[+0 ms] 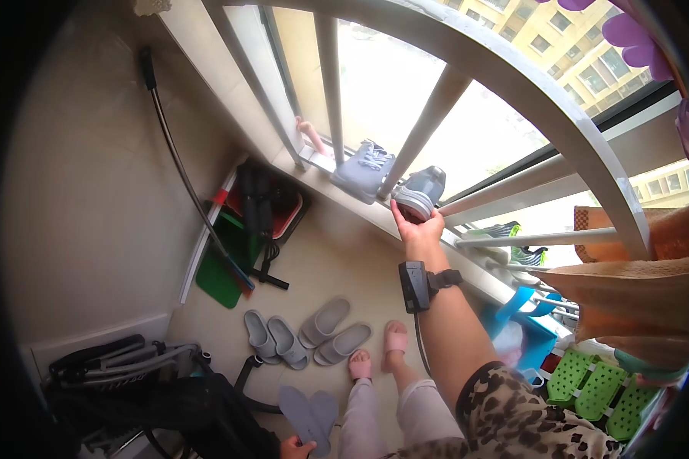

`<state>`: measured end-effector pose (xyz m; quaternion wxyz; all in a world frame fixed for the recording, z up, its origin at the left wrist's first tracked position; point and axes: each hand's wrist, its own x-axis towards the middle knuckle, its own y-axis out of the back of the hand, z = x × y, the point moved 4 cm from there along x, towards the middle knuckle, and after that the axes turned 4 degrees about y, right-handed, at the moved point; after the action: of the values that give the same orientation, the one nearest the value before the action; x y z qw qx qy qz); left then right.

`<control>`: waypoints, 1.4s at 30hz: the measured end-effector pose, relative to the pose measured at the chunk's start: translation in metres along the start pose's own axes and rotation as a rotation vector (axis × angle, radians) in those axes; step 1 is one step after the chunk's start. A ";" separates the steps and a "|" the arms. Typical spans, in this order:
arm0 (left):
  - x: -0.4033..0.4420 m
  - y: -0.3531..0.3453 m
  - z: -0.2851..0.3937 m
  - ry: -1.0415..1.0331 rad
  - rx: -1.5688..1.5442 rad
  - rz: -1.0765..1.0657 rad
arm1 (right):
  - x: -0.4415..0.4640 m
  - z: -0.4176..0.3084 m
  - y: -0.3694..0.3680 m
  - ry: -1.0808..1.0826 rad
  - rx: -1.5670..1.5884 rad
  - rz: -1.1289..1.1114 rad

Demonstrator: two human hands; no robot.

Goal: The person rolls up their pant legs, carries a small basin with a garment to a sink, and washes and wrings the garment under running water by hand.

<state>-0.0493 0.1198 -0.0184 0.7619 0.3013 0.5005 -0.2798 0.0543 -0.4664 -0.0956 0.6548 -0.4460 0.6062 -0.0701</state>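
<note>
My right hand (421, 229) reaches up to the window sill with its fingers around the heel end of a grey sneaker (423, 187), between the white railing bars. Just left of it, past one bar, a second grey sneaker (364, 170) with pale laces rests on the sill. Low in the view, my left hand (297, 447) grips the end of a pair of flat grey insoles (308, 413), held above the floor. My right wrist carries a black strapped device (417, 287) with a cable.
Grey slippers (325, 321) lie on the floor by my pink-slippered feet (395, 336). A green dustpan (222, 264) and long-handled tool (177, 157) lean in the corner. Black folded gear (153, 398) stands lower left. At right are a blue basket (532, 340), orange towel (628, 294) and striped shoes (505, 232).
</note>
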 end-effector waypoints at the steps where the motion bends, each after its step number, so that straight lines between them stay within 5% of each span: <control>1: -0.002 0.000 0.005 0.031 0.018 0.007 | 0.001 -0.001 0.004 0.002 -0.035 -0.044; 7: 0.020 0.010 -0.032 0.020 0.257 0.082 | -0.016 0.001 0.035 0.068 -0.132 0.096; 10: 0.020 0.011 -0.024 0.048 0.281 0.096 | -0.028 0.034 0.032 -0.165 -0.537 -0.109; 13: 0.008 0.009 -0.003 0.061 0.194 0.088 | -0.029 0.065 0.004 -0.238 -0.551 -0.008; 16: -0.004 0.009 0.008 0.064 0.126 0.100 | -0.018 0.088 -0.028 -0.216 -0.655 -0.240; 20: -0.013 0.007 0.006 0.085 0.148 0.138 | 0.003 0.098 -0.029 -0.111 -0.572 -0.116; 24: -0.017 0.008 -0.011 0.073 0.172 0.148 | -0.078 0.097 -0.057 -0.087 -0.496 -0.135; 26: -0.007 0.011 -0.020 0.005 0.230 0.155 | -0.117 0.091 -0.045 -0.142 -0.485 -0.143; 31: 0.002 0.014 0.017 -0.132 0.374 0.307 | -0.203 0.035 0.005 -0.278 -1.025 -0.385; 35: -0.012 0.031 0.082 -0.267 0.199 0.409 | -0.210 -0.037 0.022 -0.008 -1.601 -0.731; 39: 0.005 0.053 0.112 -0.564 0.258 0.314 | -0.221 -0.070 0.004 -0.173 -1.649 -0.698; 42: 0.007 0.050 0.137 -0.505 0.167 0.267 | -0.216 -0.075 0.017 -0.422 -1.583 -0.665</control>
<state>0.0706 0.0504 0.0274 0.8649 0.3470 0.2264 -0.2832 -0.0732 -0.3568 0.0609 0.1980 -0.9253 0.1823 0.2672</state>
